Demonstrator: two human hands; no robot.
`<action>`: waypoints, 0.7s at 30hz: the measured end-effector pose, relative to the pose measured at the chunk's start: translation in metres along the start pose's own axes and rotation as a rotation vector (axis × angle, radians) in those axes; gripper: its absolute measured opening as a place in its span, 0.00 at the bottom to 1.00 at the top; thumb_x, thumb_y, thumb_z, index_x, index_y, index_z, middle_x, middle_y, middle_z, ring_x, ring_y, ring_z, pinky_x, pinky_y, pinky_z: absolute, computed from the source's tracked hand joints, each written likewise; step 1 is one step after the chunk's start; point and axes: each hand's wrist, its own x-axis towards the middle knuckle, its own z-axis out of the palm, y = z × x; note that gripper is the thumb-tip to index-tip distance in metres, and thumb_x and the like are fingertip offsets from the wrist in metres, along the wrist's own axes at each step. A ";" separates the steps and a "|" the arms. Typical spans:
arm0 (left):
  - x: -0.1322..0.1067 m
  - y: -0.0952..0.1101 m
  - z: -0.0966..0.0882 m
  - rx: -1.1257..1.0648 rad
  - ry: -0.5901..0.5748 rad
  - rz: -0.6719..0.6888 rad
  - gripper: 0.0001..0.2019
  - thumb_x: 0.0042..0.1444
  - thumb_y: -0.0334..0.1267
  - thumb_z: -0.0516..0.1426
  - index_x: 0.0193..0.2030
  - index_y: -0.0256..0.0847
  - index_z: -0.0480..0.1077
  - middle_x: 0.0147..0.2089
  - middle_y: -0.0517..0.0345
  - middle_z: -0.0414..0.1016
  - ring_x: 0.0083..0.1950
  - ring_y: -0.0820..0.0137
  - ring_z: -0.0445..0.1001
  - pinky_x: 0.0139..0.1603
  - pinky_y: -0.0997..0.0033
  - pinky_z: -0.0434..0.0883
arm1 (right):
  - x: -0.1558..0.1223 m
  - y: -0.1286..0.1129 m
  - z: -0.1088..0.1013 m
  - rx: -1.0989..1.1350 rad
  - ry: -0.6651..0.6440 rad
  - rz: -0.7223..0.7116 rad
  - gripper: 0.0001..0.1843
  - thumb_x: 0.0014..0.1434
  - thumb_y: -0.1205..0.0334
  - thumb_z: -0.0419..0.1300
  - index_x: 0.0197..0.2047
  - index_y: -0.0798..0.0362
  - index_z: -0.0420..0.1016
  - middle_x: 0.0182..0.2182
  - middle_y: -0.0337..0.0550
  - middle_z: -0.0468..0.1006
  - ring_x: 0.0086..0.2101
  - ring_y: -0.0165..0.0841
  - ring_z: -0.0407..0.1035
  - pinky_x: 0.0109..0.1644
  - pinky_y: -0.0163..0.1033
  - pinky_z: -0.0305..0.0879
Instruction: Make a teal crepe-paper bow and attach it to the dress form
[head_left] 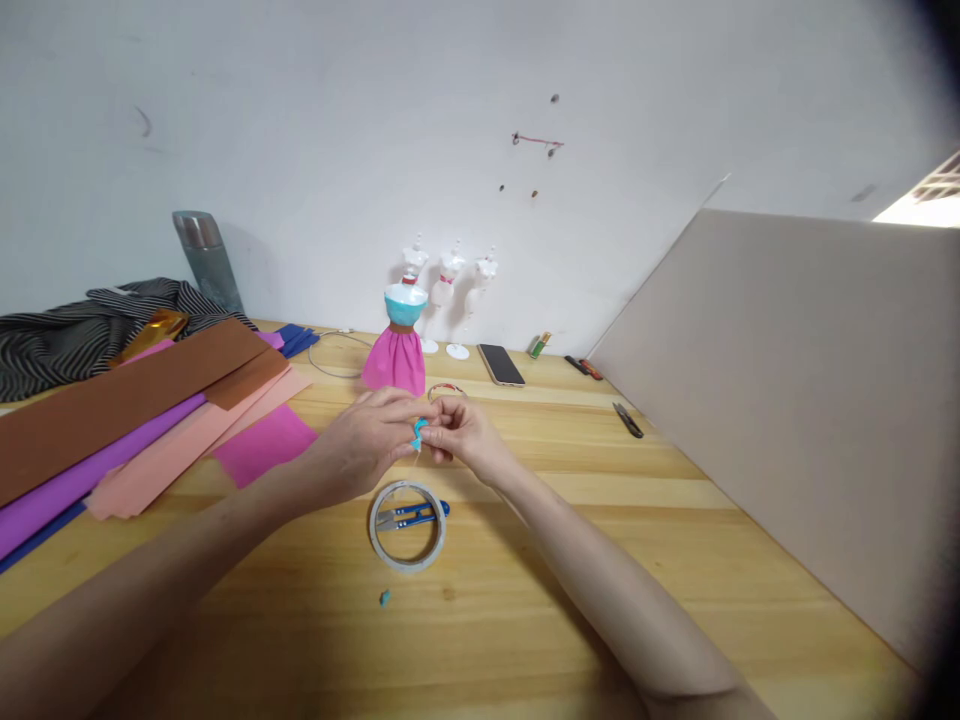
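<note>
Between the fingertips of my left hand point(375, 435) and my right hand point(465, 435) is a small curled piece of turquoise crepe paper point(419, 430). Both hands pinch it above the table, and some of it is hidden by the fingers. A thin pale strip hangs just below it, toward a roll of tape point(377, 548) lying flat. Blue-handled thread snips point(412, 515) lie across the inside of the roll. Nearer to me rests a turquoise scrap point(385, 598). Behind my hands stands a mini dress form point(395, 360) with a turquoise top, brown waist and pink skirt.
Two bare white dress forms point(450, 268) stand by the wall near a phone point(502, 365). Coloured paper sheets point(135, 400), striped cloth point(45, 340) and a bottle point(206, 258) fill the left. Black snips point(628, 421) lie near the right-hand partition point(787, 400).
</note>
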 end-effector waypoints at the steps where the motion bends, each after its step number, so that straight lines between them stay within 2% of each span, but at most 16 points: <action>1: 0.000 0.000 0.000 -0.017 0.004 0.000 0.11 0.62 0.28 0.50 0.42 0.38 0.74 0.53 0.49 0.74 0.55 0.61 0.67 0.55 0.60 0.65 | 0.000 0.001 0.002 0.011 0.022 0.014 0.19 0.38 0.55 0.71 0.24 0.53 0.64 0.14 0.29 0.68 0.13 0.22 0.62 0.16 0.27 0.52; 4: 0.002 0.002 -0.002 -0.090 0.031 0.023 0.12 0.60 0.26 0.50 0.41 0.40 0.75 0.52 0.52 0.76 0.56 0.63 0.67 0.56 0.62 0.65 | -0.001 0.002 0.007 0.036 0.064 0.027 0.21 0.39 0.54 0.70 0.23 0.52 0.61 0.12 0.28 0.67 0.12 0.21 0.60 0.15 0.26 0.50; 7: 0.004 0.004 -0.005 -0.151 0.057 0.053 0.13 0.61 0.27 0.49 0.37 0.41 0.76 0.49 0.53 0.78 0.52 0.65 0.70 0.53 0.64 0.66 | -0.004 0.003 0.010 0.080 0.042 0.022 0.20 0.41 0.53 0.69 0.24 0.52 0.61 0.12 0.28 0.68 0.12 0.22 0.60 0.16 0.26 0.51; 13: 0.005 0.003 -0.002 -0.195 0.052 0.034 0.14 0.63 0.32 0.50 0.31 0.40 0.75 0.41 0.53 0.79 0.48 0.67 0.73 0.52 0.67 0.67 | -0.005 0.004 0.008 0.143 -0.129 0.055 0.18 0.44 0.51 0.68 0.25 0.54 0.68 0.14 0.33 0.71 0.14 0.23 0.63 0.17 0.27 0.53; 16: 0.003 0.000 0.000 -0.175 0.051 0.005 0.14 0.62 0.31 0.50 0.30 0.39 0.74 0.37 0.53 0.78 0.46 0.67 0.74 0.50 0.67 0.68 | -0.005 0.004 0.004 0.114 -0.167 0.075 0.14 0.45 0.54 0.67 0.26 0.56 0.70 0.19 0.36 0.76 0.15 0.22 0.64 0.18 0.27 0.53; 21: -0.001 -0.005 -0.001 -0.128 0.109 -0.145 0.13 0.60 0.31 0.51 0.26 0.38 0.72 0.33 0.53 0.77 0.40 0.67 0.75 0.43 0.70 0.70 | -0.005 0.004 0.000 -0.015 -0.266 0.105 0.05 0.45 0.68 0.64 0.29 0.58 0.74 0.24 0.39 0.78 0.20 0.24 0.68 0.21 0.27 0.55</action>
